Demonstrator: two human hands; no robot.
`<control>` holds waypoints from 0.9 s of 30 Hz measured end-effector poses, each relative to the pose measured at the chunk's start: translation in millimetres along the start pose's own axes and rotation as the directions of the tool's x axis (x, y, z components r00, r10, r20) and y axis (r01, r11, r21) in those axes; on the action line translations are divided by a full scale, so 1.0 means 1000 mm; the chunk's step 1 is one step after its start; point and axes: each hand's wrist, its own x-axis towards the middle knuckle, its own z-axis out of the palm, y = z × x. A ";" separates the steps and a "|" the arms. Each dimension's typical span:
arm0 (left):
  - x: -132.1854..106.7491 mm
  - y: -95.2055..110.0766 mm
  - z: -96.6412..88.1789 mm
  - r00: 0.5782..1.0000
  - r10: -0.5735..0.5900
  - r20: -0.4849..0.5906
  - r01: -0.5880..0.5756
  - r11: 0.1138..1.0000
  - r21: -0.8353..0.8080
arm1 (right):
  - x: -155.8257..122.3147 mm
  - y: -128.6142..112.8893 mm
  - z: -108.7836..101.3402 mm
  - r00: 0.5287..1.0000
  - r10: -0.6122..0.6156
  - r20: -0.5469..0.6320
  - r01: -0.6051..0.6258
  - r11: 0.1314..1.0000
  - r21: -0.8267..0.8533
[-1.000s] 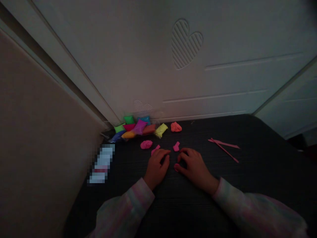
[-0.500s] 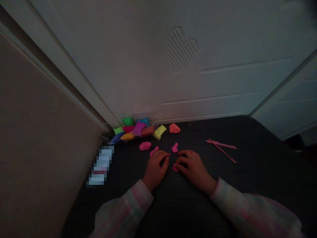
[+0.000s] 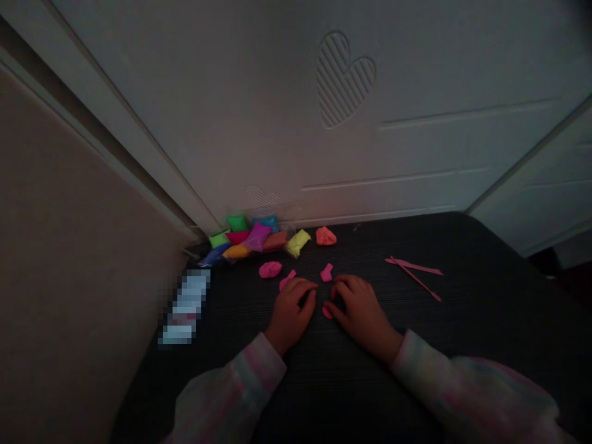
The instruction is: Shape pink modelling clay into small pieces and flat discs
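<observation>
My left hand (image 3: pixel 292 310) rests on the dark table, palm down, its fingers curved and thumb held apart, with nothing visible between them. Just beyond its knuckles lies a pink clay piece (image 3: pixel 287 279), partly hidden by the hand. Opposite, my right hand (image 3: pixel 359 307) has its fingers bent and thumb apart. The thumb tip touches or covers the edge of a small flat pink clay piece (image 3: pixel 327 312) on the table. Another small pink clay piece (image 3: pixel 326 273), with a narrow stub, sits ahead between the hands. Farther left is a larger pink clay lump (image 3: pixel 270 269).
Several coloured clay packets (image 3: pixel 256 237) lie in clear plastic at the back left, beside a yellow packet (image 3: pixel 298 243) and an orange clay lump (image 3: pixel 326 235). Two pink modelling tools (image 3: pixel 414 274) cross on the right. A blurred-out patch (image 3: pixel 187 305) is at left; a white panel (image 3: pixel 259 92) stands behind.
The right hand's fingers have curled in slightly and drawn back from the flat pink piece, showing more of it. The left hand stays put. The view has shifted slightly.
</observation>
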 end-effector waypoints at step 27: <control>0.001 0.003 -0.001 1.000 -0.010 0.004 0.010 1.000 -0.020 | 0.003 0.000 0.002 0.999 0.029 -0.013 -0.030 0.999 -0.045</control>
